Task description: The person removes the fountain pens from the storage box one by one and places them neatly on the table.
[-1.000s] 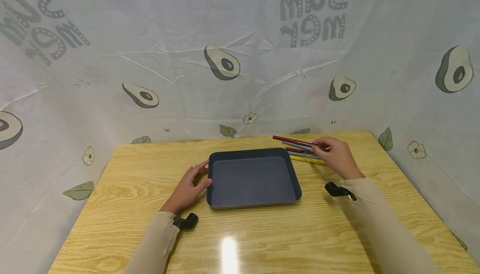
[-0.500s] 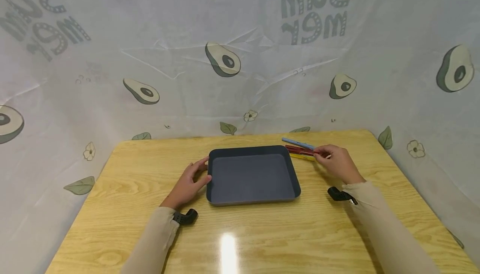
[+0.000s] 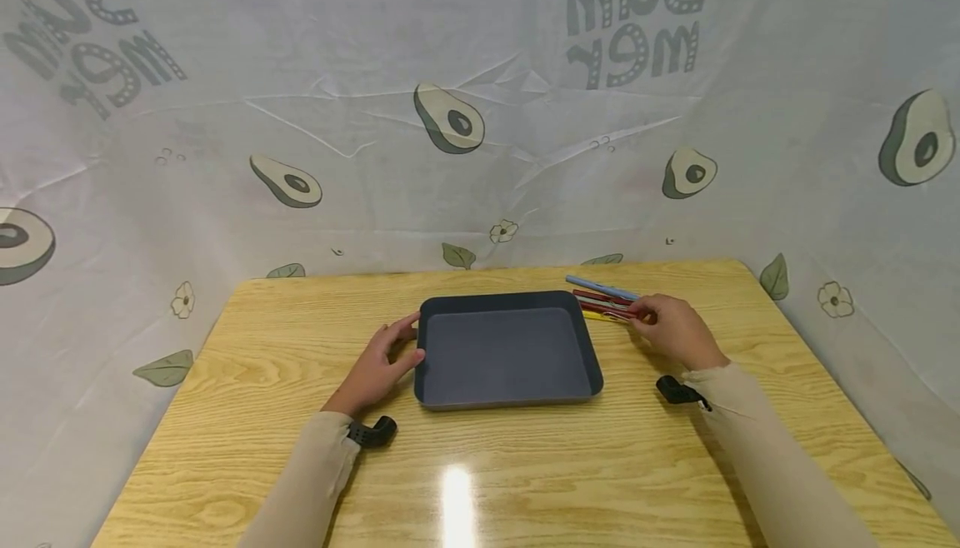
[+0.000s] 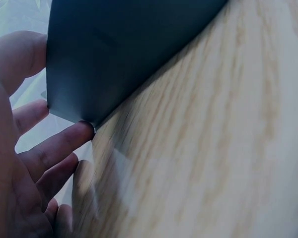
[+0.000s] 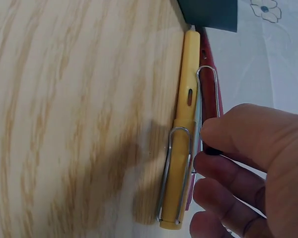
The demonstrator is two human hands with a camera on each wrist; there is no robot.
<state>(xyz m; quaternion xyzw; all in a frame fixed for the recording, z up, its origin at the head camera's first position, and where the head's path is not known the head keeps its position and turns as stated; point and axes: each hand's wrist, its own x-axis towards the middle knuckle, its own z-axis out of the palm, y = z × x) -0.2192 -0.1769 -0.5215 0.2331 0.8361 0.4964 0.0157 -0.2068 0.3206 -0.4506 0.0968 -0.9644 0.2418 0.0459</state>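
My right hand pinches a red fountain pen between thumb and fingers at its black-tipped cap end. The pen points left, close beside a yellow fountain pen with a wire clip. Behind it lie a second red pen and a blue pen; parts of the group are hidden by the hand. A dark grey rectangular tray stands left of the pens. At its left side, my left hand rests with spread, relaxed fingers, thumb and fingertips touching the tray wall.
The wooden table carries the tray and pens, with a bright reflection near its front. A pale curtain printed with avocados hangs behind and at both sides. The pens' left ends lie right by the tray's right wall.
My right hand has brought the red pen from behind the blue one toward me, down to the yellow pen. My left hand stays at the tray.
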